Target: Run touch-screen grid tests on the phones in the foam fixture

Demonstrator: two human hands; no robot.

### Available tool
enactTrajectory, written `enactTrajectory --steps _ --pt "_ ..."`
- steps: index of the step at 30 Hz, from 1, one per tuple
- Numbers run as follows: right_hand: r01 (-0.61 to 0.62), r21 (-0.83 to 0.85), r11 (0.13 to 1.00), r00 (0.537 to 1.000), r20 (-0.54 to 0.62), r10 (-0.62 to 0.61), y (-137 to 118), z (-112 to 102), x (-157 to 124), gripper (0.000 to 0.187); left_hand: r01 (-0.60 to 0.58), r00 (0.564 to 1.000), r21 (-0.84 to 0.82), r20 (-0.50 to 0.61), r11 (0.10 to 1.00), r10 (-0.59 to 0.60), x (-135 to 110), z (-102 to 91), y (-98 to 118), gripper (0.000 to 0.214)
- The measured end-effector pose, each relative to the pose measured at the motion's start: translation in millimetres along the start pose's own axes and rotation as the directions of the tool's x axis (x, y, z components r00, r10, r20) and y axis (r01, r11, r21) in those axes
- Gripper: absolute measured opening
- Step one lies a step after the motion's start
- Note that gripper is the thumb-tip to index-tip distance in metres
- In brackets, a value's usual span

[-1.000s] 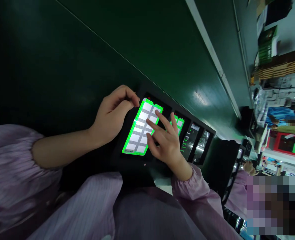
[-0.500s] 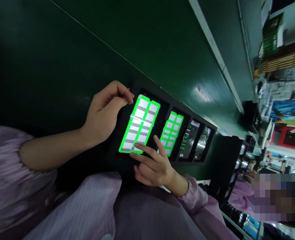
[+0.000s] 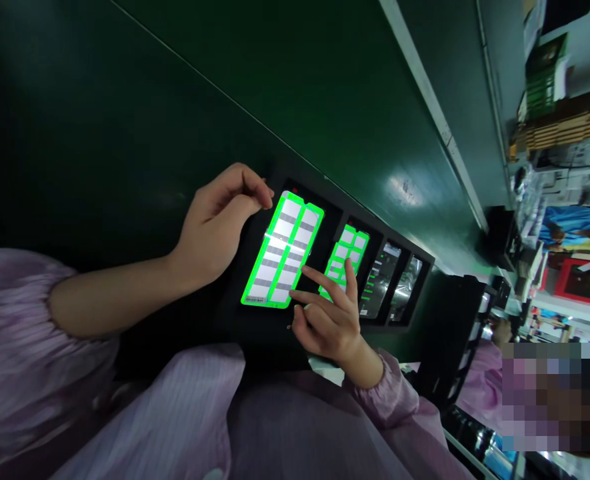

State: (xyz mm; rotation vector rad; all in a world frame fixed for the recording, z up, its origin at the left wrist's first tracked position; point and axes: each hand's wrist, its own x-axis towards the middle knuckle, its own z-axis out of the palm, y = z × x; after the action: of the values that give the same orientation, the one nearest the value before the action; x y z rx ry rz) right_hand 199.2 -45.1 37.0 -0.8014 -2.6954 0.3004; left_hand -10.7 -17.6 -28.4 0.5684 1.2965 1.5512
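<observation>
The phone screens are smooth, glossy glass. Their tray looks like matt black plastic. The green desk has a satin sheen. The sleeve is striped cloth.

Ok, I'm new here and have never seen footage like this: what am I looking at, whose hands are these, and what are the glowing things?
No machine here: one camera worn on a person's head looks down at their own bare hands, and the view is tilted. On a dark green surface sits a black holder with four phones in a row of slots. The nearest phone and the second phone glow with green-framed grids of grey and white boxes; the third phone and the fourth phone look dim. The left hand curls its fingertips at the nearest phone's top corner. The right hand is open, fingers stretched to that screen's lower edge. At far right another person in blue is in view.
</observation>
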Motion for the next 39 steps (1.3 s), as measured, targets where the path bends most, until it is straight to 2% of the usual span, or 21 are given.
enactTrajectory --steps 7,14,18,21,25,32,39 --pt "0.047 0.019 0.999 0.998 0.033 -0.048 -2.4 9.4 6.9 0.029 -0.017 1.000 0.024 -0.011 1.000 0.017 -0.2 1.8 1.6 0.014" --pt "0.134 0.034 0.990 0.979 0.153 -0.138 -7.6 18.0 12.8 0.029 -0.031 1.000 0.004 0.001 1.000 0.031 -0.1 0.7 -0.8 0.011" --pt "0.106 -0.016 0.994 0.975 0.196 -0.101 -9.5 20.3 16.4 0.027 -0.010 1.000 0.016 -0.002 1.000 0.010 0.2 0.3 0.5 0.012" --pt "0.059 -0.067 0.996 0.981 0.188 -0.045 -9.1 21.2 19.8 0.026 -0.022 1.000 0.016 -0.010 1.000 0.023 0.2 1.5 1.3 0.011" --pt "0.031 -0.053 0.998 0.988 0.153 -0.022 -6.0 19.2 21.7 0.027 -0.022 1.000 0.000 -0.013 1.000 0.022 0.1 2.7 2.0 0.010" --pt "-0.111 -0.003 0.994 0.994 -0.012 0.111 3.7 7.6 12.0 0.028 -0.027 1.000 0.014 -0.001 1.000 0.027 0.7 0.8 1.3 0.011" --pt "-0.163 -0.032 0.986 0.986 -0.033 0.162 7.0 7.1 12.2 0.026 -0.027 1.000 0.028 -0.014 0.999 0.027 0.8 1.9 1.1 0.011"
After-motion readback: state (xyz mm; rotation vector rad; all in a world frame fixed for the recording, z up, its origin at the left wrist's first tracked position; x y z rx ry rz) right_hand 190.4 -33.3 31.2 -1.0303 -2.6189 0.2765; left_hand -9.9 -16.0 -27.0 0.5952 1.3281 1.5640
